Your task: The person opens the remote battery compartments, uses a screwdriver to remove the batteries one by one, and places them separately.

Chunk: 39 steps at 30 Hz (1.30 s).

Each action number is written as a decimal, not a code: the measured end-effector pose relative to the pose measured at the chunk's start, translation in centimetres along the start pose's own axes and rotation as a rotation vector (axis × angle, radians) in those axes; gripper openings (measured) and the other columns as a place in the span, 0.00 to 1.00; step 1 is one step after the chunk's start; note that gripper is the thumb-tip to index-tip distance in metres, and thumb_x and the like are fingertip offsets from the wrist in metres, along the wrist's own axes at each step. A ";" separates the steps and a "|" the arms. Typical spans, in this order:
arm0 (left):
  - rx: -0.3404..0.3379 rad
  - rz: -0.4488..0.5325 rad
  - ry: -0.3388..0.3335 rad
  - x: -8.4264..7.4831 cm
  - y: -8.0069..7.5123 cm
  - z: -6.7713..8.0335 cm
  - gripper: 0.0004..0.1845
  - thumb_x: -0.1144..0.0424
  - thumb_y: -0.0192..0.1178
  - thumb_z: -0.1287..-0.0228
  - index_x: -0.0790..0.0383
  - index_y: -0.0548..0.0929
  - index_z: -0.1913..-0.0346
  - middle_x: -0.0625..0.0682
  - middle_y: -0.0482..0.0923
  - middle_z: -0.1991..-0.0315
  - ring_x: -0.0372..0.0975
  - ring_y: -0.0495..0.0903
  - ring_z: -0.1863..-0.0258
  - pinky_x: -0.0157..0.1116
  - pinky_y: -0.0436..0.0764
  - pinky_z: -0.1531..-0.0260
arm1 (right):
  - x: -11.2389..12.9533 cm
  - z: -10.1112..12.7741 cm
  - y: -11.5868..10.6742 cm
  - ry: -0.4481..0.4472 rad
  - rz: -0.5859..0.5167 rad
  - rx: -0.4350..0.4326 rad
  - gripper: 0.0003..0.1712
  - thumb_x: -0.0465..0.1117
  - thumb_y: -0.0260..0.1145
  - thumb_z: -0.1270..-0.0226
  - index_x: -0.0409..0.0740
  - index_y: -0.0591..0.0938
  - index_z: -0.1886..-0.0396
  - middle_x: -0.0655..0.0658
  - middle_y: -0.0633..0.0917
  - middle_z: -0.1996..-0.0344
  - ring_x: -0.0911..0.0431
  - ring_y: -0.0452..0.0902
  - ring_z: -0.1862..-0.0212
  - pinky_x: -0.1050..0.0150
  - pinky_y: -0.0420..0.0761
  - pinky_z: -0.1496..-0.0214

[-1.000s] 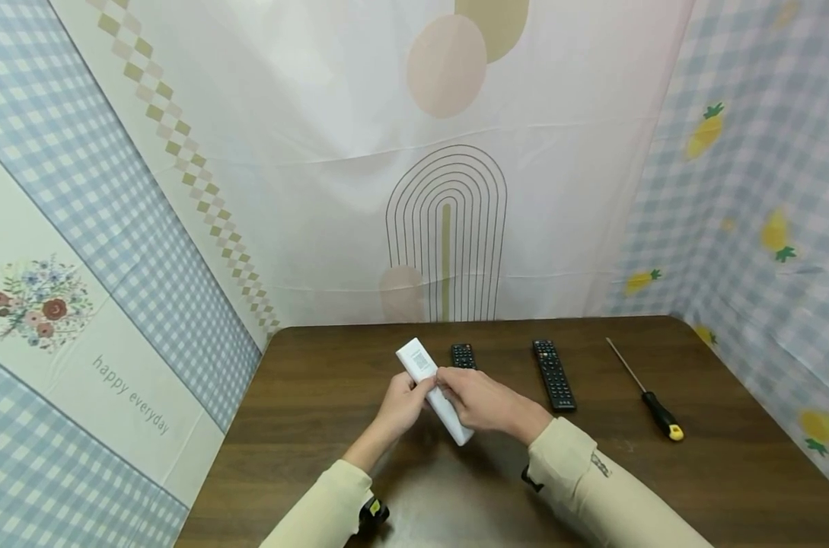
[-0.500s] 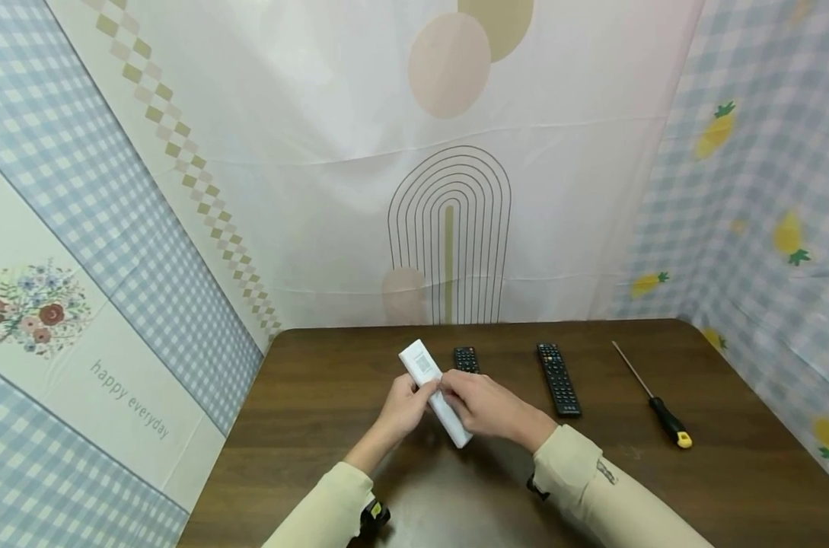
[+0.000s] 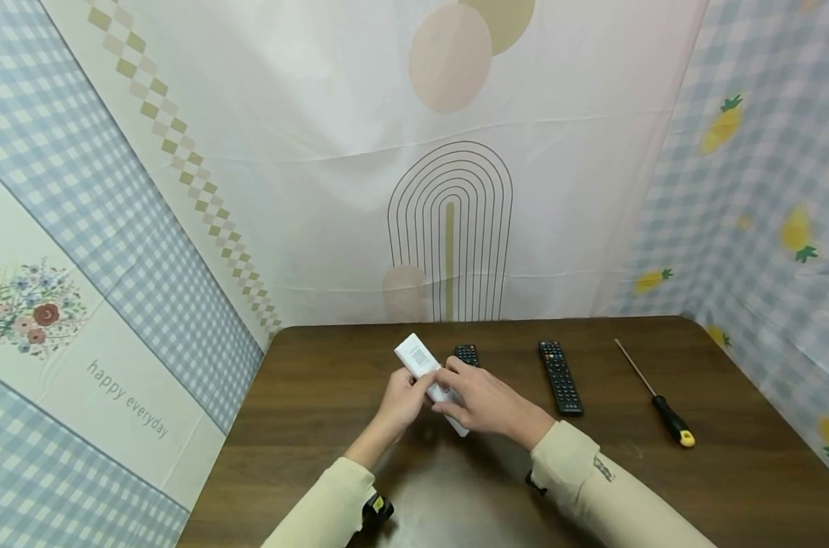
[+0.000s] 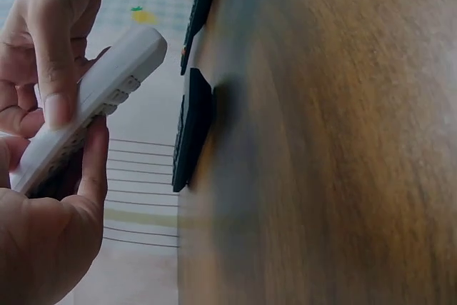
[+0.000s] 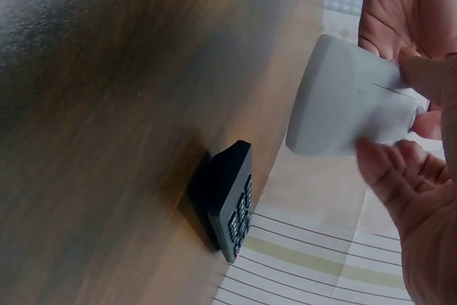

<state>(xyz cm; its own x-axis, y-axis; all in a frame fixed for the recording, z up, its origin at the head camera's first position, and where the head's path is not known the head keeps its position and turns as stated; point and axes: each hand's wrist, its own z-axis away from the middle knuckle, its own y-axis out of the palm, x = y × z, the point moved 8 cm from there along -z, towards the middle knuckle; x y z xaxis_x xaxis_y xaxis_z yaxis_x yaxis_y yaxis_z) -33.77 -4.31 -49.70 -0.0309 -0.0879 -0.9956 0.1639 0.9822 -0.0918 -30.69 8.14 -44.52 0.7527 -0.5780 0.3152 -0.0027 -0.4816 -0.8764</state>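
Observation:
A white remote control (image 3: 416,355) is held slanted above the table, its labelled back upward and its buttons facing down. My left hand (image 3: 398,402) grips its middle, thumb on the back and fingers beneath. Over the nearer half lies my right hand (image 3: 486,399); its thumb (image 4: 58,108) presses on the white casing, with the other fingers curled close to the left thumb. In the right wrist view, a blurred panel (image 5: 387,116) with a seam line shows on the back between the right thumb and finger. Whether this panel sits flush I cannot tell.
A short black remote control (image 3: 466,354) lies just beyond the right hand. Farther right are a longer black remote control (image 3: 560,378) and a screwdriver (image 3: 671,418) with a black and yellow handle. The brown table (image 3: 304,380) ends at patterned curtains (image 3: 318,228).
The right thumb has spread toward the near end of the white remote control, covering more of it. The left hand keeps its grip. The head view has shifted slightly.

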 end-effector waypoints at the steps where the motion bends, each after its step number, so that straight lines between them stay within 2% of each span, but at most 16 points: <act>1: 0.004 0.004 -0.005 0.0 0.1 0.0 0.17 0.62 0.57 0.21 0.75 0.84 0.44 0.67 0.89 0.52 0.35 0.86 0.63 0.31 0.84 0.65 | 0.0 -0.1 0.0 -0.004 -0.008 -0.003 0.19 0.50 0.76 0.29 0.49 0.83 0.45 0.51 0.77 0.60 0.64 0.73 0.65 0.73 0.78 0.65; 6: -0.004 0.019 0.001 -0.4 0.2 0.2 0.18 0.62 0.57 0.21 0.76 0.84 0.45 0.66 0.90 0.53 0.34 0.85 0.64 0.30 0.83 0.65 | 0.1 -0.5 -0.5 -0.022 -0.012 -0.025 0.13 0.48 0.76 0.29 0.50 0.83 0.52 0.53 0.79 0.61 0.64 0.75 0.65 0.74 0.79 0.66; 13: -0.027 0.042 0.022 -1.0 0.4 0.3 0.16 0.66 0.57 0.25 0.78 0.85 0.47 0.65 0.89 0.54 0.33 0.83 0.64 0.29 0.82 0.63 | 0.3 -0.8 -0.9 -0.061 0.049 -0.064 0.10 0.44 0.74 0.34 0.50 0.82 0.58 0.53 0.79 0.63 0.65 0.72 0.68 0.74 0.76 0.68; 19: 0.011 0.104 0.002 -0.5 0.7 0.1 0.18 0.65 0.54 0.20 0.79 0.81 0.42 0.68 0.88 0.48 0.34 0.85 0.59 0.28 0.84 0.59 | 0.2 -0.4 -0.3 -0.114 0.148 -0.119 0.11 0.47 0.76 0.29 0.49 0.83 0.57 0.53 0.79 0.64 0.65 0.70 0.68 0.73 0.75 0.68; 22: 0.007 0.097 -0.003 -0.3 0.4 -0.1 0.19 0.62 0.55 0.18 0.78 0.82 0.42 0.68 0.88 0.49 0.34 0.86 0.59 0.29 0.84 0.59 | 0.1 -0.2 0.1 -0.144 0.180 -0.151 0.14 0.51 0.77 0.31 0.48 0.82 0.61 0.53 0.78 0.66 0.65 0.67 0.69 0.73 0.73 0.69; 29: -0.024 0.031 0.018 -0.5 -0.3 -0.2 0.18 0.60 0.57 0.19 0.75 0.85 0.44 0.66 0.89 0.50 0.33 0.84 0.58 0.31 0.83 0.56 | 0.0 0.0 0.2 -0.171 0.161 -0.196 0.20 0.55 0.77 0.38 0.46 0.79 0.67 0.53 0.75 0.68 0.66 0.62 0.70 0.75 0.69 0.70; 39: -0.033 0.046 0.010 -0.7 -0.8 0.0 0.19 0.60 0.58 0.20 0.76 0.84 0.44 0.66 0.89 0.49 0.33 0.83 0.58 0.33 0.82 0.54 | -0.1 -0.1 0.1 -0.106 0.109 -0.154 0.19 0.55 0.76 0.33 0.47 0.79 0.67 0.54 0.75 0.67 0.67 0.63 0.69 0.77 0.68 0.69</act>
<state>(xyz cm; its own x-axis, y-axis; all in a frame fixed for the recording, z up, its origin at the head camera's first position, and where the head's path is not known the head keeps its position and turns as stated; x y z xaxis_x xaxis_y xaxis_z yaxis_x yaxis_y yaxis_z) -33.93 -5.06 -48.88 -0.0335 -0.0410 -0.9986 0.1326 0.9901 -0.0451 -30.80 8.07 -44.63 0.8076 -0.5635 0.1741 -0.1825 -0.5195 -0.8348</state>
